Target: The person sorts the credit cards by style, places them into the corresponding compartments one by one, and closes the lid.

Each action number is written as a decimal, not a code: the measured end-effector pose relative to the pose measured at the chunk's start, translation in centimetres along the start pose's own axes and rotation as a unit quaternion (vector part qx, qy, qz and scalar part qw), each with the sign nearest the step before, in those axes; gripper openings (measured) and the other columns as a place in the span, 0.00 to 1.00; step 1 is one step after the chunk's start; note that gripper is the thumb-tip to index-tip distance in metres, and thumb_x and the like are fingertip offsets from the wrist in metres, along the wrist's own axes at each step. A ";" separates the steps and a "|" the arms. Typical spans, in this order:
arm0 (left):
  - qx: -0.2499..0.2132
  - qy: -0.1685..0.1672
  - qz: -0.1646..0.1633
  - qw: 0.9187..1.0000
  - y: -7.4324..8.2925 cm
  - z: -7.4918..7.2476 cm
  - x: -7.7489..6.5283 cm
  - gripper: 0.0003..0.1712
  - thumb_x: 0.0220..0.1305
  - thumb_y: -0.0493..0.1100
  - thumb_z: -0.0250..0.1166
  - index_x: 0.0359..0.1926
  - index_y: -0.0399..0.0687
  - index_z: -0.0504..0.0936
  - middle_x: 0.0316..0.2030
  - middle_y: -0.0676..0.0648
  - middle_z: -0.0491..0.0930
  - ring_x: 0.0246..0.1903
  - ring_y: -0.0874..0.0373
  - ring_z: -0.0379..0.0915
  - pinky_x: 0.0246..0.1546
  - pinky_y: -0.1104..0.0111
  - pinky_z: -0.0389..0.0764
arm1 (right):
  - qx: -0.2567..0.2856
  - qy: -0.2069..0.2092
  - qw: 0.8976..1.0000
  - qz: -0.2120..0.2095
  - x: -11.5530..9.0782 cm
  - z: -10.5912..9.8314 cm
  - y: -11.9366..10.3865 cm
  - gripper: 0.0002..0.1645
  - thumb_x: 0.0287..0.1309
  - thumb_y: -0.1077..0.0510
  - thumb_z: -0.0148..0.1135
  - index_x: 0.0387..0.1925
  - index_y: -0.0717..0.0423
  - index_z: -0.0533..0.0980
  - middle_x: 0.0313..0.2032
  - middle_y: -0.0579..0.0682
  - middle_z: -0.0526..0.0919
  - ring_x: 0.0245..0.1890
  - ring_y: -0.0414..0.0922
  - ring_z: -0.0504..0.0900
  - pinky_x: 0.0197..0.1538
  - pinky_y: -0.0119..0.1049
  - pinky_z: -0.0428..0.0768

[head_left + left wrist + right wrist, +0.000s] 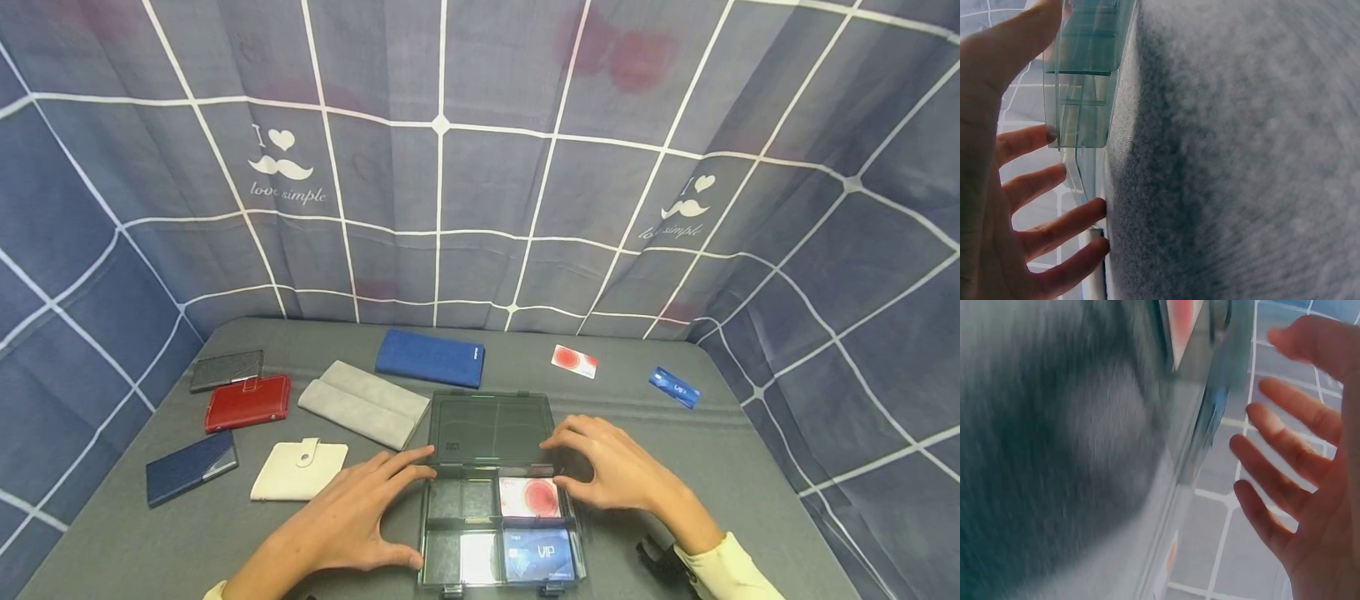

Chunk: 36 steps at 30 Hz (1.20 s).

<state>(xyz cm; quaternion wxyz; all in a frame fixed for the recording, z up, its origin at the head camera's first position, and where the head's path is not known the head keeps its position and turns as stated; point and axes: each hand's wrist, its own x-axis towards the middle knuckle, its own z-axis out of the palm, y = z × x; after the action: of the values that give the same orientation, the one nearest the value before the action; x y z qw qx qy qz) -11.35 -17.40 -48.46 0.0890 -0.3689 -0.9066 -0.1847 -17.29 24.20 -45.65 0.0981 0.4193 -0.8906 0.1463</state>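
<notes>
A see-through dark green plastic organizer box (463, 522) stands at the near middle of the table, its lid (491, 427) laid back. In its right compartments lie a red-and-white card (517, 498) and, nearer me, a blue VIP card (538, 557). The near left compartment shows a bright white patch; card or glare, I cannot tell. My left hand (348, 517) spreads along the box's left side, fingers extended, thumb by the near corner. In the left wrist view, one fingertip meets the box's edge. At the right side my right hand (611, 467) hovers with loosely bent fingers, gripping nothing.
Left of the box lie a grey wallet (363, 404), a cream snap wallet (288, 477), a red card holder (247, 402), a navy holder (191, 471) and a dark grey one (225, 372). Behind is a blue wallet (430, 357). Two cards, red-white (574, 362) and blue (674, 387), lie back right.
</notes>
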 end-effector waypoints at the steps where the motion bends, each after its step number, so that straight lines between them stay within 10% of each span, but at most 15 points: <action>1: -0.001 -0.002 -0.002 1.000 0.0 0.0 0.0 0.53 0.49 0.86 0.70 0.70 0.65 0.78 0.79 0.56 0.67 0.60 0.61 0.75 0.48 0.53 0.84 | -0.005 0.002 1.000 0.012 0.0 0.0 0.4 0.27 0.54 0.46 0.79 0.56 0.42 0.85 0.52 0.34 0.82 0.54 0.40 0.83 0.56 0.48 0.83; 17: -0.005 -0.008 -0.009 1.000 -0.1 0.0 -0.1 0.53 0.49 0.86 0.70 0.70 0.66 0.77 0.79 0.57 0.67 0.61 0.61 0.75 0.49 0.52 0.84 | 0.027 0.055 0.985 0.160 0.5 1.7 7.7 0.29 0.57 0.47 0.81 0.60 0.47 0.84 0.53 0.44 0.85 0.54 0.50 0.87 0.52 0.57 0.84; 36: 0.004 -0.010 -0.008 1.000 0.0 -0.1 0.0 0.53 0.50 0.87 0.68 0.70 0.65 0.77 0.79 0.57 0.66 0.59 0.60 0.76 0.46 0.55 0.83 | 0.035 0.028 0.972 0.230 3.5 1.3 16.0 0.32 0.58 0.50 0.80 0.60 0.62 0.83 0.54 0.61 0.85 0.60 0.63 0.81 0.65 0.64 0.74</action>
<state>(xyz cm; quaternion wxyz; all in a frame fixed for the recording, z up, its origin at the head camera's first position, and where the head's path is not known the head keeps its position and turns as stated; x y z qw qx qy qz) -11.34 -17.48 -48.34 0.0798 -0.3635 -0.9110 -0.1778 -31.97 30.93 -48.72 0.0720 0.2021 -0.9544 0.2075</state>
